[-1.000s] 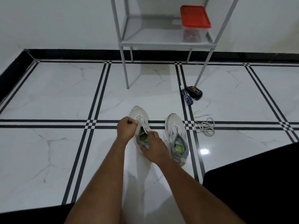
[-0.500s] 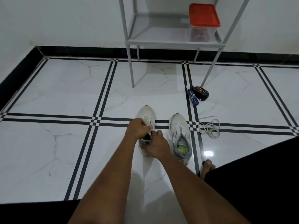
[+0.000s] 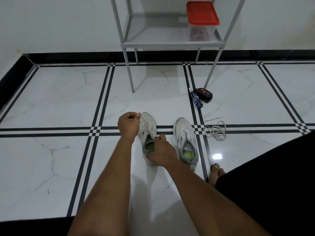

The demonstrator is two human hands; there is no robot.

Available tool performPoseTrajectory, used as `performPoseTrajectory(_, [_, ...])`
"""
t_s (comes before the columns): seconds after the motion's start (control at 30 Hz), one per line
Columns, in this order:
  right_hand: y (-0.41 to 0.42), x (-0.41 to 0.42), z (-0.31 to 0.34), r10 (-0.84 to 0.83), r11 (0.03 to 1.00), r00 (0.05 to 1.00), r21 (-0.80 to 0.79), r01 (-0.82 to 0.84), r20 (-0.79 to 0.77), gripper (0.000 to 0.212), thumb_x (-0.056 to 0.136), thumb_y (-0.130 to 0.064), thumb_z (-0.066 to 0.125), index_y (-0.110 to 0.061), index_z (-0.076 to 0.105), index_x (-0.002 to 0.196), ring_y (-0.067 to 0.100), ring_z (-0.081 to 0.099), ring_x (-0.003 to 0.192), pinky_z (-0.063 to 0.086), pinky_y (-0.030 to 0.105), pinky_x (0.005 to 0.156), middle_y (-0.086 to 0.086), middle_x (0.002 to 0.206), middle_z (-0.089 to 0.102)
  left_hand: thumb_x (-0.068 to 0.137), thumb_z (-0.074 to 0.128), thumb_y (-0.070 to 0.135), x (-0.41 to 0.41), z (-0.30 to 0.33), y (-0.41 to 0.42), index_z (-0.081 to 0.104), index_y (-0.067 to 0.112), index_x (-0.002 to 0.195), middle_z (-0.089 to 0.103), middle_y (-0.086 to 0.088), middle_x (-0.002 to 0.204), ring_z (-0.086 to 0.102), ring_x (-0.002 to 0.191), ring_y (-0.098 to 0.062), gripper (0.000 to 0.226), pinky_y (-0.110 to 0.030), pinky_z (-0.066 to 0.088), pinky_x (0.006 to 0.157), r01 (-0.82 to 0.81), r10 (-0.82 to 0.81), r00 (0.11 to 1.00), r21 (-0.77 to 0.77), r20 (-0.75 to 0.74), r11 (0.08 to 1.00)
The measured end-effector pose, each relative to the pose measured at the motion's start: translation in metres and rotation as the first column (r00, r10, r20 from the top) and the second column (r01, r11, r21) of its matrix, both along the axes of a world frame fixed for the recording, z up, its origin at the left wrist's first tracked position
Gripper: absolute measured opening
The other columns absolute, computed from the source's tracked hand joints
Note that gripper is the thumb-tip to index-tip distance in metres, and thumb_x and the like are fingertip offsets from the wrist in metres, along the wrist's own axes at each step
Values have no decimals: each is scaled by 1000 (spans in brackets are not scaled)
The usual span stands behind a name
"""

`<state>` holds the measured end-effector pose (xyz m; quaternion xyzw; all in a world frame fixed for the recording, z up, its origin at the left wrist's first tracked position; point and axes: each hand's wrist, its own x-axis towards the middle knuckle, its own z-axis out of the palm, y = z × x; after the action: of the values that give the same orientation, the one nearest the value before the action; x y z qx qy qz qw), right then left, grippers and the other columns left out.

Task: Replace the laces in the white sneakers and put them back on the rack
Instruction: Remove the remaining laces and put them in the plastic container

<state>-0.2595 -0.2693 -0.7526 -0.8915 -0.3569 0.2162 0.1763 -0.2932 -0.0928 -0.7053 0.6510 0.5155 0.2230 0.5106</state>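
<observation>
- A bare foot [image 3: 216, 172] rests on the floor [image 3: 51, 159], nearer than the rack [image 3: 170, 43] and off to its right, beside a dark-clothed leg.
- The right hand [image 3: 162, 155] lies over the heel end of the left sneaker [image 3: 148, 133], fingers curled round its collar and back edge, steadying it on the floor.
- That sneaker lies in front of the rack, toe pointing toward it, with a green insole showing inside.
- The left hand [image 3: 128, 124] is closed in a fist just left of the sneaker's toe, pinching the end of a lace [image 3: 144, 124] that runs taut from the eyelets up to the fingers.
- The right sneaker [image 3: 185, 138] sits just beside the first, untouched; its eyelets look unlaced, though the view is too soft to be sure.
- A loose lace [image 3: 215, 129] lies in a tangle on the floor to the right of that sneaker.
- Nearer the rack, by its front right leg, lie a dark blue tube [image 3: 196, 99] and a black tin [image 3: 204, 95], touching each other.
- On the rack's low shelf, at its right side, stands a clear box with a red lid [image 3: 202, 13].
</observation>
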Motion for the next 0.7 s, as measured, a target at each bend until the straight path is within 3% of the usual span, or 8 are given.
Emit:
performPoseTrajectory(0.17, [-13, -18, -9, -109, 942, 988, 329, 68, 107, 84, 87, -46, 80, -15, 32, 149, 37, 69, 106, 64, 44, 76, 11, 159, 22, 94, 71, 35, -9, -15, -14, 70, 21, 78, 72, 8, 81, 70, 84, -19, 21, -38, 57, 82, 59, -51, 994, 84, -95, 995])
performPoseTrajectory(0.23, [-13, -16, -10, -114, 930, 987, 361, 66, 114, 96, 88, -50, 78, -15, 24, 159, 38, 69, 110, 64, 45, 72, 11, 170, 10, 94, 70, 38, -11, -18, -9, 68, 25, 79, 70, 10, 86, 69, 90, -20, 20, -33, 51, 80, 77, -61, 991, 140, -121, 987])
performPoseTrajectory(0.33, [-12, -11, -9, -108, 929, 987, 364, 59, 117, 101, 95, -58, 67, -11, 15, 167, 34, 70, 112, 63, 42, 67, 6, 177, -10, 87, 69, 50, -11, -16, 7, 69, 34, 79, 69, 9, 99, 67, 98, -22, 18, -44, 56, 89, 17, 2, 997, 223, -82, 975])
performPoseTrajectory(0.4, [-12, -8, -14, -64, 957, 995, 289, 40, 73, 94, 97, -50, 66, -11, 17, 167, 33, 67, 118, 62, 45, 80, 8, 178, 2, 89, 71, 48, -10, -12, 18, 73, 33, 86, 63, 4, 108, 62, 108, -25, 15, -45, 56, 90, -117, 127, 992, 255, -24, 960])
performPoseTrajectory(0.47, [-11, -8, -20, -39, 981, 999, 187, 46, -38, 81, 99, -46, 64, -12, 28, 163, 33, 61, 130, 57, 45, 99, 9, 168, 30, 96, 68, 43, -10, -3, 19, 75, 27, 104, 54, -3, 121, 52, 118, -26, 20, -40, 52, 87, -249, 279, 959, 315, -54, 916])
performPoseTrajectory(0.53, [-10, -9, -21, -45, 989, 998, 140, 52, -48, 71, 99, -48, 60, -11, 41, 156, 32, 64, 123, 57, 44, 98, 6, 152, 44, 99, 65, 42, -14, 0, 12, 62, 25, 132, 45, -8, 131, 47, 117, -24, 37, -37, 48, 80, -306, 368, 924, 376, -104, 875])
performPoseTrajectory(0.6, [-7, -9, -17, -72, 986, 996, 145, 79, -52, 69, 95, -50, 62, -15, 43, 152, 32, 66, 115, 58, 44, 92, 6, 139, 50, 95, 70, 37, -20, -8, 3, 50, 24, 136, 47, -8, 131, 53, 107, -21, 47, -35, 49, 79, -213, 263, 959, 355, -100, 910])
performPoseTrajectory(0.7, [-2, -6, -14, -105, 977, 987, 173, 126, -125, 85, 86, -51, 70, -27, 31, 157, 30, 64, 116, 57, 46, 93, 5, 136, 55, 83, 76, 29, -23, -30, -10, 72, 25, 99, 73, 5, 100, 69, 94, -17, 17, -34, 57, 84, 212, -199, 967, 67, -159, 975])
